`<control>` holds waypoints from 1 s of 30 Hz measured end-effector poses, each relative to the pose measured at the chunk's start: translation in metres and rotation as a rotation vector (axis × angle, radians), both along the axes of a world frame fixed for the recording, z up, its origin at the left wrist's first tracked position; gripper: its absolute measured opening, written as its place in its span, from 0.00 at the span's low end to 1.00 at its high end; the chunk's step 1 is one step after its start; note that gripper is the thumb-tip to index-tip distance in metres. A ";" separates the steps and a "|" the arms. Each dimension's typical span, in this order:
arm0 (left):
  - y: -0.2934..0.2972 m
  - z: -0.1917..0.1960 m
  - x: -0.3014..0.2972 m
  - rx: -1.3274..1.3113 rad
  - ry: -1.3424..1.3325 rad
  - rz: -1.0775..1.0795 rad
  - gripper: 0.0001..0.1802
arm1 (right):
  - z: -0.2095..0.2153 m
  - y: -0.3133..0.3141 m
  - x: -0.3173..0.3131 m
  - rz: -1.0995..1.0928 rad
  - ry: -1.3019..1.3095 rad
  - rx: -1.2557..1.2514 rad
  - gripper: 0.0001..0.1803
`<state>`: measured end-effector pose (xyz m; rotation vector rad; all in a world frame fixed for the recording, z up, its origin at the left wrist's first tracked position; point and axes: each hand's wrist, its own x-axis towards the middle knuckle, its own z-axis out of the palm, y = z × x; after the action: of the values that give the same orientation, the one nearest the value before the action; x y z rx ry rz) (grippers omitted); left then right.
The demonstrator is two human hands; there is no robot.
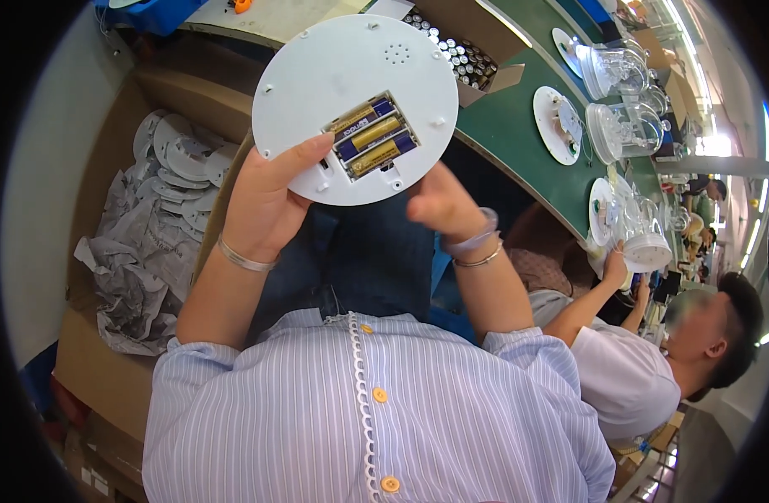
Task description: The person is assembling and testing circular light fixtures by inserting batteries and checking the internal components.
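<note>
A round white plastic base [326,71] is held up in front of me, its underside with the battery compartment turned toward me. Several gold-and-purple batteries [369,134] lie side by side in the uncovered compartment. My left hand [267,197] grips the base at its lower left, the thumb over the face beside the compartment and the other fingers hidden behind. At the lower right edge is my right hand [447,208], slightly blurred. Its fingers are partly hidden behind the base, so I cannot tell whether they grip it.
An open carton [506,38] of upright batteries stands on the green workbench [519,109]. Clear domed covers [628,134] and white discs [559,126] line the bench at right. A cardboard box [103,369] at left holds white discs [179,159] and crumpled paper. A co-worker [619,360] handles parts at right.
</note>
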<state>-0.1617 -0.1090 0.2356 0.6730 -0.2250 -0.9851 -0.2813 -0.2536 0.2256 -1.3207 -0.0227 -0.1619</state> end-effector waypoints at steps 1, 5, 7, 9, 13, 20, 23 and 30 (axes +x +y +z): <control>-0.001 0.003 -0.001 0.001 -0.007 -0.001 0.22 | -0.005 0.003 -0.002 0.034 0.060 0.045 0.42; 0.002 0.007 -0.006 -0.019 0.002 0.069 0.21 | -0.019 0.006 -0.011 0.140 0.087 0.209 0.30; 0.006 0.005 -0.004 -0.020 -0.003 0.067 0.21 | -0.019 0.001 -0.021 0.312 0.344 0.024 0.22; 0.009 0.002 -0.002 -0.009 -0.038 0.072 0.22 | -0.029 -0.001 -0.030 0.355 0.338 -0.024 0.16; 0.003 0.008 -0.007 -0.049 -0.065 0.173 0.20 | -0.030 0.007 -0.039 -0.092 0.048 0.080 0.29; 0.003 0.004 -0.022 0.110 -0.497 0.245 0.17 | 0.023 0.016 -0.013 -0.420 0.063 0.129 0.20; 0.004 0.006 -0.025 0.129 -0.555 0.251 0.17 | 0.020 0.014 -0.013 -0.449 0.045 0.089 0.17; 0.007 0.002 -0.026 0.100 -0.559 0.209 0.16 | 0.022 0.013 -0.016 -0.465 0.119 -0.012 0.15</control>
<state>-0.1874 -0.1017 0.2372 1.0358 -0.5852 -0.5943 -0.2970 -0.2407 0.2474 -1.3287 0.3878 -0.4773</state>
